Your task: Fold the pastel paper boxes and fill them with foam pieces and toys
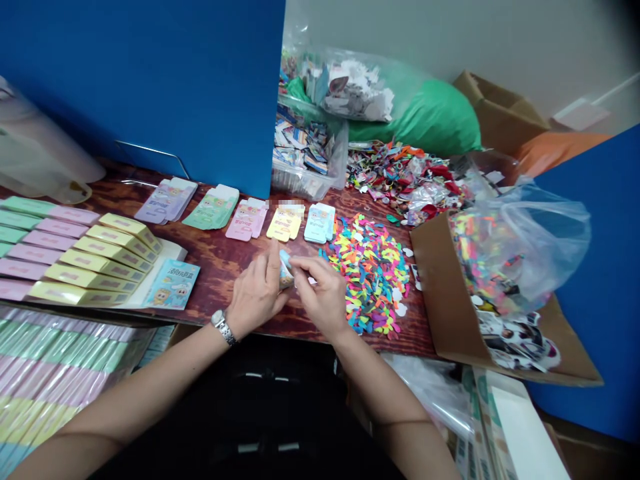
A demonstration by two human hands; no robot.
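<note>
Both bare forearms reach forward from either side of the black-clad torso (260, 413). The left hand (257, 290), a metal-banded watch (223, 327) at its wrist, lies left of the torso's midline with fingers extended; the right hand (323, 293) lies right of it, fingers bent inward toward the left hand.

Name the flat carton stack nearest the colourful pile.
The light-blue stack, beside the colourful pile at the row's right end; the yellow stack is next, the other three farther left.
</note>
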